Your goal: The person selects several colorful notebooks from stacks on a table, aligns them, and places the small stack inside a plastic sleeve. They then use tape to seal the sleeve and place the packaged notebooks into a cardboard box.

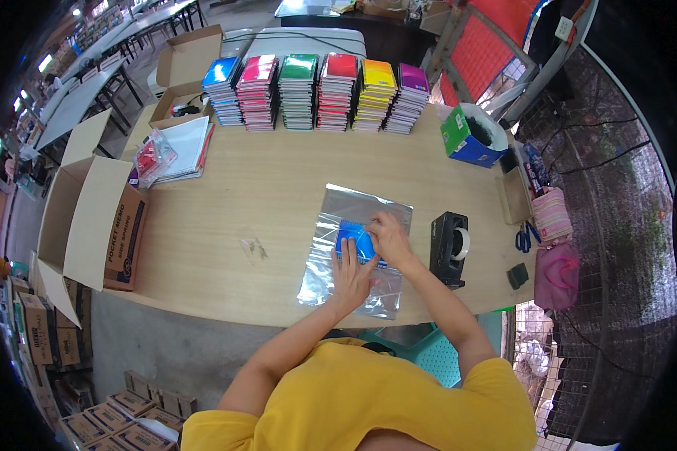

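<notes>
A clear plastic bag (338, 218) lies flat on the wooden table (256, 203) in front of me. A small blue notebook (351, 234) sits on or inside it; I cannot tell which. My left hand (351, 276) presses flat on the bag just below the blue notebook, fingers apart. My right hand (388, 234) covers the notebook's right edge, fingers curled on it and the plastic.
Several stacks of coloured notebooks (317, 92) line the far edge. A black tape dispenser (449, 248) stands right of my hands. Open cardboard boxes (90, 218) sit at the left, a green-blue box (468, 135) at the right, scissors (524, 239) beyond the dispenser.
</notes>
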The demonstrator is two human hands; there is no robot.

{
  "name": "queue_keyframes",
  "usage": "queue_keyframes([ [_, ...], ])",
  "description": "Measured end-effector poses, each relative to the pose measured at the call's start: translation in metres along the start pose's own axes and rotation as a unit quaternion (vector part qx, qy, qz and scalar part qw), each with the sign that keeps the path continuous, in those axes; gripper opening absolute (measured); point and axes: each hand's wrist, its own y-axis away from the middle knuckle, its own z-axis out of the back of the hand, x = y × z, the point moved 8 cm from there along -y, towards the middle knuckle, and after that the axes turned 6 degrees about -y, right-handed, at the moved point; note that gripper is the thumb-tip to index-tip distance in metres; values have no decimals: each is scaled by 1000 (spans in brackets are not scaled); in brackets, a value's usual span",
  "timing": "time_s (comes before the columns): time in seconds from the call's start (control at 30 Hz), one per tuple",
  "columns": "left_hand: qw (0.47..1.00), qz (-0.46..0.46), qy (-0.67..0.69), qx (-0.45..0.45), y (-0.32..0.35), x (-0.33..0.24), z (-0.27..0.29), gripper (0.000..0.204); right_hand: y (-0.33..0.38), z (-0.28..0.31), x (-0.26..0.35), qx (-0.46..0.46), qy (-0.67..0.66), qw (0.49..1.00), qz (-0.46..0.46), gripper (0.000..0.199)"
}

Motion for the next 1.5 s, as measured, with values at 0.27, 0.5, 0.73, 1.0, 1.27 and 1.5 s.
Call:
queue_keyframes([
  [0.27,1000,9,8,14,0,4,-13,75,7,-16,-1,37,11,996,-75,23],
  [0.5,1000,-9,-17,-24,-2,7,-22,58,21,-21,6,-13,31,991,-127,17],
  [0.73,999,0,-24,-46,-6,11,-36,58,26,-23,11,-48,48,989,-133,14],
  [1.0,999,17,-48,-18,-13,15,-49,67,28,-25,12,-55,32,984,-169,13],
  [1.27,999,41,12,2,-20,14,-48,69,30,-29,14,-42,47,981,-184,12],
  [1.5,997,-1,-42,67,-14,14,-35,72,35,-38,22,65,88,984,-142,35],
])
